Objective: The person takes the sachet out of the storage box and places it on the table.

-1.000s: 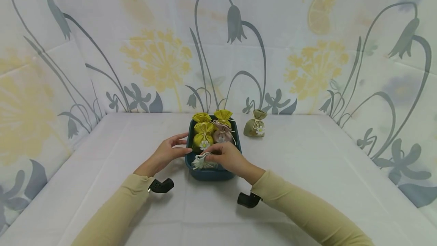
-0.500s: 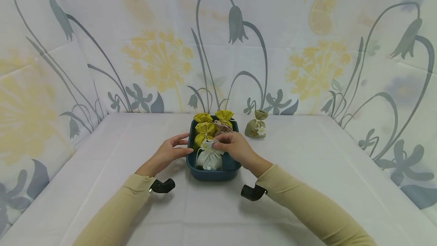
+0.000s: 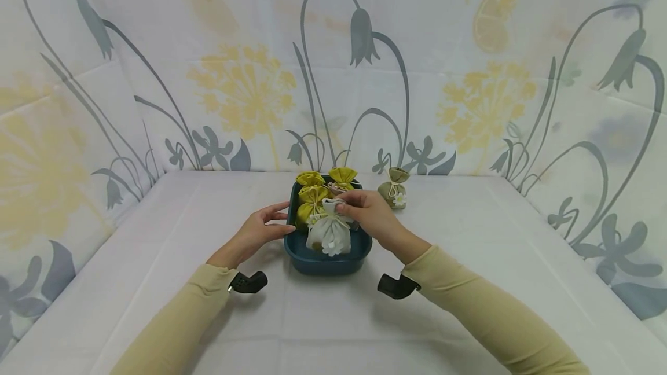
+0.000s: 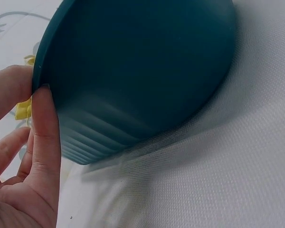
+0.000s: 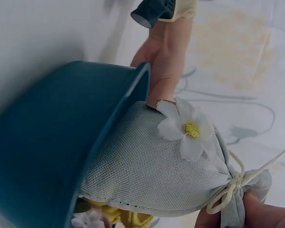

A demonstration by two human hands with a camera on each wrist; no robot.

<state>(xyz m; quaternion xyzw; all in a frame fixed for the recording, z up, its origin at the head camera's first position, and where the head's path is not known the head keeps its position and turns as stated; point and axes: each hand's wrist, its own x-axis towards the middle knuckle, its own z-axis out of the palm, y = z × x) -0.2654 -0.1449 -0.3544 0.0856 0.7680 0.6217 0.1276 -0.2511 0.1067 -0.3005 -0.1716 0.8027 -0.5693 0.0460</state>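
A pale grey drawstring pouch [image 3: 331, 232] with a white cloth flower [image 5: 184, 129] hangs over the near end of a dark teal plastic basin [image 3: 325, 267]. My right hand [image 3: 376, 217] pinches its gathered top, above the tied cord [image 5: 237, 182]. In the right wrist view the pouch stands partly above the basin rim. My left hand [image 3: 259, 229] holds the basin's left rim, thumb over the edge and a finger [image 4: 43, 128] against the outer wall. Yellow pouches [image 3: 311, 201] fill the far part of the basin; a mauve pouch is mostly hidden by my right hand.
An olive-green pouch [image 3: 393, 190] with a white flower stands on the white cloth to the right of the basin, partly behind my right hand. A black camera mount [image 3: 398, 286] hangs under the right wrist and another [image 3: 248, 283] under the left. Printed fabric hangs behind.
My right hand has raised the grey pouch from lying low in the basin's near end to hanging upright, moving up and right. The left hand stays at the rim.
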